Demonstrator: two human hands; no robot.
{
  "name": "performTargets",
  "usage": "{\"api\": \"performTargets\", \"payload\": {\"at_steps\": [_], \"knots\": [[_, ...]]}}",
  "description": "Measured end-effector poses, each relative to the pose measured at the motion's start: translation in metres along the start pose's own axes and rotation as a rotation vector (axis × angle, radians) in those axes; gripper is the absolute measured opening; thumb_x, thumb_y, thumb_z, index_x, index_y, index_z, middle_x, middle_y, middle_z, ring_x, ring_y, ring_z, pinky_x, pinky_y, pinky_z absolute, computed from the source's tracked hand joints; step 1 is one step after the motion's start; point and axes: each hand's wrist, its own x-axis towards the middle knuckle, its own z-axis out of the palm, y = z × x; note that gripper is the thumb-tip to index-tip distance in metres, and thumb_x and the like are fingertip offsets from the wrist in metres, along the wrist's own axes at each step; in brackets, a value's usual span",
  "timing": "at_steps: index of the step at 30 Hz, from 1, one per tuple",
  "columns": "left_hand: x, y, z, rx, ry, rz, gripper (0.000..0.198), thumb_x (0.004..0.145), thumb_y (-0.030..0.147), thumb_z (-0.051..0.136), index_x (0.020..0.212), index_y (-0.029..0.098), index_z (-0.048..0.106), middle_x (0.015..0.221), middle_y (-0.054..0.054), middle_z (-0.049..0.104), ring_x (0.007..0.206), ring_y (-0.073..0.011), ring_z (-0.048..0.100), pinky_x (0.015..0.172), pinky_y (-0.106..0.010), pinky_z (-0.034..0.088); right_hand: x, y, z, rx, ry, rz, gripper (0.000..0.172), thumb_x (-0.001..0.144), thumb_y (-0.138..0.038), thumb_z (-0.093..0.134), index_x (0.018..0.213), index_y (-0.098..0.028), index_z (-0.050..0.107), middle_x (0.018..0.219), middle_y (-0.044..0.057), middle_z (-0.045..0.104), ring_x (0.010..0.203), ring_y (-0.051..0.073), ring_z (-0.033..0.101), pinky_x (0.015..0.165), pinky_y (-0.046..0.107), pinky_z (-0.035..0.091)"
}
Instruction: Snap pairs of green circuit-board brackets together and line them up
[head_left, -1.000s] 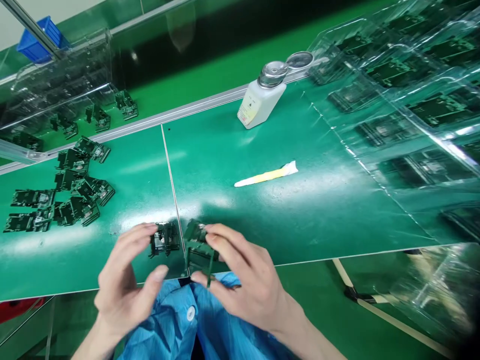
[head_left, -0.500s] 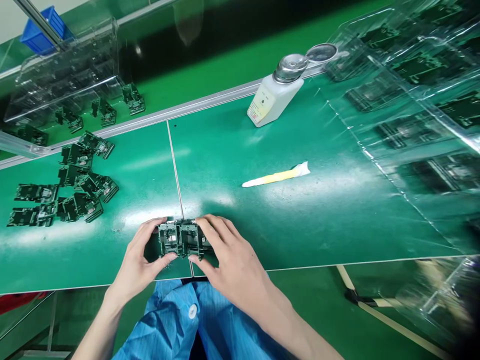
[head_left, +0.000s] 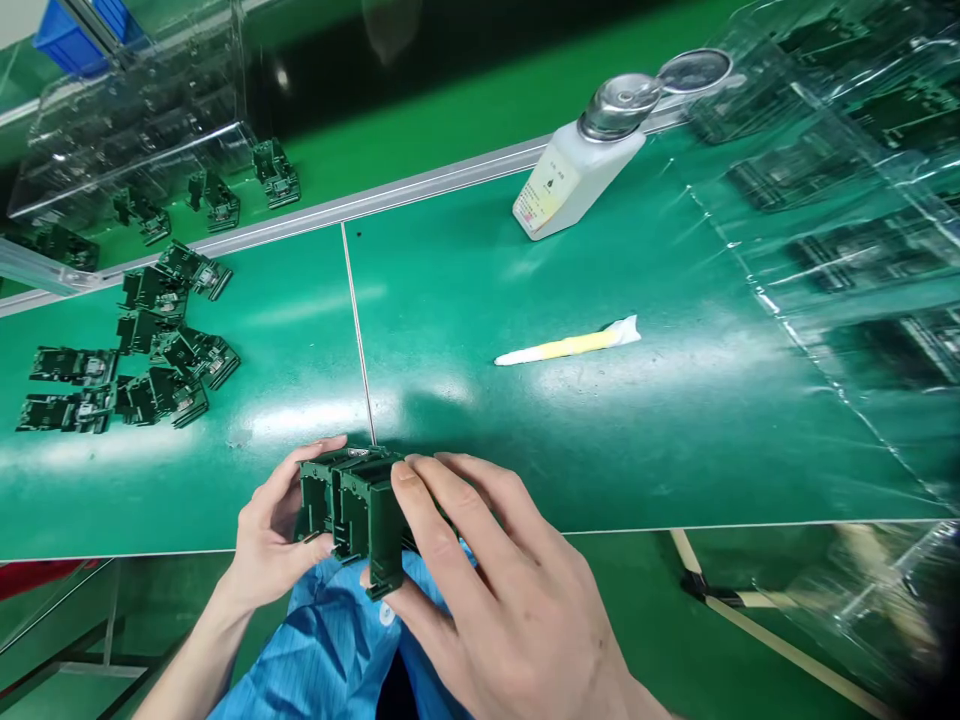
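Both of my hands grip a dark green circuit board assembly made of upright boards set side by side. My left hand closes on its left end, thumb along the lower front edge and fingers behind. At the right end, my right hand has its fingers over the top and its thumb under the lower corner, hiding part of the assembly. It is held at the bench's front edge, tilted, with its right side nearer to me.
Several similar board assemblies lie at the left of the green bench. A white dispenser bottle with a raised metal lid stands at the back. A yellow-and-white wrapped stick lies mid-bench. Clear plastic trays holding boards fill the right.
The board assembly has been raised from near the bench surface toward me and turned, so its right end comes nearer. My right hand has moved closer with it. The whole view has shifted slightly.
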Motion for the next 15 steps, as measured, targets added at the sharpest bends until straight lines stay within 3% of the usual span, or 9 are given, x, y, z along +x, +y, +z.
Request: {"api": "performTargets", "payload": {"at_steps": [2, 10, 15], "knots": [[0.0006, 0.0010, 0.0014, -0.014, 0.012, 0.025, 0.061, 0.073, 0.038, 0.084, 0.128, 0.023, 0.063, 0.126, -0.016, 0.071, 0.113, -0.0271, 0.070, 0.092, -0.033, 0.060, -0.0001, -0.0015, -0.0026, 0.009, -0.011, -0.011, 0.025, 0.089, -0.026, 0.067, 0.113, -0.021, 0.070, 0.120, 0.013, 0.070, 0.104, 0.032, 0.067, 0.084, 0.047, 0.065], [-0.0047, -0.0032, 0.0004, 0.045, 0.010, 0.039, 0.064, 0.072, 0.035, 0.085, 0.130, 0.021, 0.061, 0.128, -0.018, 0.068, 0.122, -0.0307, 0.065, 0.098, -0.038, 0.057, -0.0038, 0.0035, 0.0026, -0.045, 0.067, -0.033, 0.030, 0.092, -0.019, 0.059, 0.121, -0.010, 0.064, 0.112, 0.016, 0.072, 0.105, 0.029, 0.066, 0.085, 0.044, 0.065], [-0.0065, -0.0043, 0.0010, 0.107, -0.034, 0.063, 0.065, 0.075, 0.031, 0.083, 0.134, 0.023, 0.058, 0.133, -0.016, 0.066, 0.126, -0.0280, 0.062, 0.103, -0.036, 0.054, -0.0064, 0.0066, 0.0024, -0.047, 0.093, -0.058, 0.030, 0.094, -0.018, 0.056, 0.121, -0.006, 0.061, 0.108, 0.017, 0.072, 0.106, 0.028, 0.066, 0.088, 0.043, 0.064]]}}
